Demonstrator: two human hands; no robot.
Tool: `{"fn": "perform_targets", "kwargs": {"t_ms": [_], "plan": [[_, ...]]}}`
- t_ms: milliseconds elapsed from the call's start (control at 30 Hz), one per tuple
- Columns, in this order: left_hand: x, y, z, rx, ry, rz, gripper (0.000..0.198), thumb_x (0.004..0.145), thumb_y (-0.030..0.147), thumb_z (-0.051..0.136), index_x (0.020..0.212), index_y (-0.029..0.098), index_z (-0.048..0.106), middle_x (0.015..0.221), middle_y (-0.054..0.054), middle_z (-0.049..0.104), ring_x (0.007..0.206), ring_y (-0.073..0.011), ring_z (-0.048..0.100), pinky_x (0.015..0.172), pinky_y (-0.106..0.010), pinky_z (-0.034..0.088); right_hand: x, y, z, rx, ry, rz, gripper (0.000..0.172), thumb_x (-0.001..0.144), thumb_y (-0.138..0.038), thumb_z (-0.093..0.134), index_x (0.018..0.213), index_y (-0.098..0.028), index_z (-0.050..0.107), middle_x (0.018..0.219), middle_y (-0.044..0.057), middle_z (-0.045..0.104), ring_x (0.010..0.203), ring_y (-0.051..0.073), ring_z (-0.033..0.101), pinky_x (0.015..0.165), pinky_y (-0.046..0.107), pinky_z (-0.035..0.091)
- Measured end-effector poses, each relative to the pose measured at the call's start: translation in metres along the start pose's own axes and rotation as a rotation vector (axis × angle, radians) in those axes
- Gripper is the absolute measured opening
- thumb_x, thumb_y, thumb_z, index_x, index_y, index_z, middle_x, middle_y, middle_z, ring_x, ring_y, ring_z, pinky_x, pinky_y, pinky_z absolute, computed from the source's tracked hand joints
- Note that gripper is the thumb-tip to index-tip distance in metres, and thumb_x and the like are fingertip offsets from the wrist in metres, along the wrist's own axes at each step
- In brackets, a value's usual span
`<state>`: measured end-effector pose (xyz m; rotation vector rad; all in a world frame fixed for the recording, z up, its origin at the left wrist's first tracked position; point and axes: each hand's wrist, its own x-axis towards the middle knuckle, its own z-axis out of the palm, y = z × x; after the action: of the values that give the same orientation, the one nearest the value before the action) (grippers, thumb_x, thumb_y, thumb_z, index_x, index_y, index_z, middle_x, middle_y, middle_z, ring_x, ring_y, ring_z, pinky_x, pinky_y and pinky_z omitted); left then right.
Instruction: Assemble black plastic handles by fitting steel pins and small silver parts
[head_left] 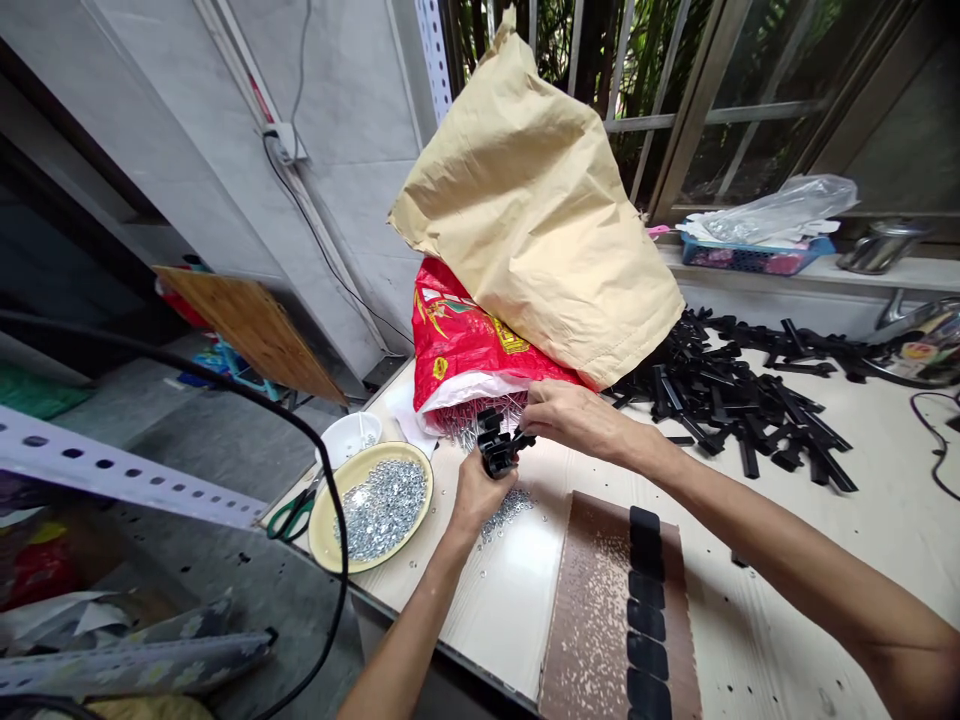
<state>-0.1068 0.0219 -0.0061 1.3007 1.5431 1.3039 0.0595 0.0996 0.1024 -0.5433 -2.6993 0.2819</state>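
My left hand [477,492] grips a small black plastic part [496,447] from below, over the white table [862,540]. My right hand [571,415] reaches in from the right with its fingers pinched on the top of the same part. Just under the hands lies a scatter of small silver nuts [508,508]. A yellow plate [324,520] heaped with more silver nuts sits to the left of my left hand. A heap of black plastic parts [739,395] lies to the right, behind my right arm.
A tan paper sack [536,205] leans on a red bag [459,345] behind the hands. A brown board [596,610] with a row of black pieces lies near me. A white bowl [349,435], green scissors [292,512] and a black cable [330,500] are at left.
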Motion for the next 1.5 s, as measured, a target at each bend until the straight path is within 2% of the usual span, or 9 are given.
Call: {"fn": "perform_targets", "kwargs": {"t_ms": [133, 233, 433, 667, 833, 967, 1067, 1300, 1500], "plan": [[-0.003, 0.006, -0.001, -0.062, -0.006, -0.036, 0.021, 0.061, 0.016, 0.067, 0.081, 0.012, 0.069, 0.078, -0.007, 0.072, 0.072, -0.0191, 0.065, 0.067, -0.027, 0.049, 0.005, -0.007, -0.012, 0.19, 0.012, -0.087, 0.021, 0.089, -0.033, 0.054, 0.101, -0.016, 0.061, 0.097, 0.006, 0.06, 0.089, 0.015, 0.053, 0.078, 0.027, 0.042], [-0.009, 0.016, -0.006, -0.168, 0.026, -0.087, 0.019, 0.065, 0.023, 0.068, 0.081, 0.013, 0.07, 0.079, -0.006, 0.071, 0.073, -0.018, 0.065, 0.068, -0.026, 0.049, 0.003, 0.011, -0.004, 0.292, 0.155, 0.067, 0.027, 0.093, -0.035, 0.047, 0.108, -0.015, 0.056, 0.1, 0.006, 0.062, 0.09, 0.015, 0.055, 0.078, 0.026, 0.043], [-0.012, 0.027, -0.012, -0.273, 0.117, -0.06, 0.019, 0.066, 0.026, 0.072, 0.081, 0.015, 0.072, 0.081, -0.004, 0.072, 0.079, -0.0173, 0.065, 0.076, -0.027, 0.049, -0.006, 0.057, 0.073, -0.022, -0.057, 0.666, 0.014, 0.086, -0.023, 0.054, 0.082, -0.016, 0.065, 0.084, 0.006, 0.067, 0.077, 0.017, 0.061, 0.067, 0.024, 0.04], [0.002, 0.016, -0.007, -0.348, 0.139, -0.134, 0.023, 0.061, 0.027, 0.075, 0.078, 0.013, 0.071, 0.078, -0.006, 0.071, 0.071, -0.0168, 0.064, 0.067, -0.027, 0.05, 0.004, 0.064, 0.115, -0.158, -0.059, 0.808, 0.016, 0.085, -0.016, 0.05, 0.085, -0.013, 0.065, 0.089, 0.018, 0.067, 0.081, 0.027, 0.063, 0.068, 0.034, 0.043], [0.004, 0.011, -0.01, -0.352, 0.166, -0.142, 0.024, 0.061, 0.026, 0.074, 0.08, 0.012, 0.07, 0.078, -0.005, 0.07, 0.068, -0.015, 0.062, 0.066, -0.025, 0.049, -0.016, 0.051, 0.082, -0.163, 0.071, 0.758, 0.018, 0.089, -0.017, 0.044, 0.096, -0.014, 0.061, 0.093, 0.012, 0.066, 0.084, 0.021, 0.062, 0.073, 0.03, 0.045], [0.004, 0.012, -0.009, -0.285, 0.171, -0.164, 0.027, 0.06, 0.025, 0.074, 0.083, 0.011, 0.07, 0.079, -0.006, 0.071, 0.072, -0.0169, 0.064, 0.067, -0.025, 0.048, -0.035, 0.019, 0.03, 0.032, 0.522, 0.498, 0.017, 0.091, -0.023, 0.046, 0.097, -0.017, 0.061, 0.095, 0.007, 0.065, 0.087, 0.017, 0.06, 0.08, 0.029, 0.046], [0.002, 0.017, -0.004, -0.257, 0.137, -0.152, 0.023, 0.061, 0.024, 0.073, 0.08, 0.011, 0.07, 0.077, -0.006, 0.072, 0.072, -0.0177, 0.064, 0.066, -0.025, 0.047, -0.035, -0.006, 0.002, 0.199, 0.677, 0.378, 0.014, 0.088, -0.026, 0.052, 0.094, -0.02, 0.064, 0.089, 0.004, 0.065, 0.082, 0.016, 0.061, 0.076, 0.03, 0.048], [-0.005, 0.031, 0.003, -0.214, 0.004, -0.075, 0.019, 0.062, 0.024, 0.071, 0.077, 0.012, 0.071, 0.076, -0.007, 0.072, 0.072, -0.0188, 0.065, 0.068, -0.026, 0.048, -0.02, -0.023, -0.01, 0.345, 0.646, 0.312, 0.011, 0.083, -0.024, 0.059, 0.09, -0.018, 0.063, 0.083, 0.001, 0.067, 0.073, 0.013, 0.062, 0.068, 0.025, 0.05], [-0.006, 0.027, 0.003, -0.107, -0.058, -0.029, 0.017, 0.063, 0.02, 0.068, 0.078, 0.013, 0.071, 0.079, -0.007, 0.073, 0.072, -0.0197, 0.065, 0.067, -0.027, 0.049, -0.015, -0.01, -0.016, 0.386, 0.341, 0.187, 0.011, 0.081, -0.021, 0.058, 0.087, -0.017, 0.065, 0.081, 0.001, 0.068, 0.07, 0.011, 0.061, 0.065, 0.024, 0.048]]}}
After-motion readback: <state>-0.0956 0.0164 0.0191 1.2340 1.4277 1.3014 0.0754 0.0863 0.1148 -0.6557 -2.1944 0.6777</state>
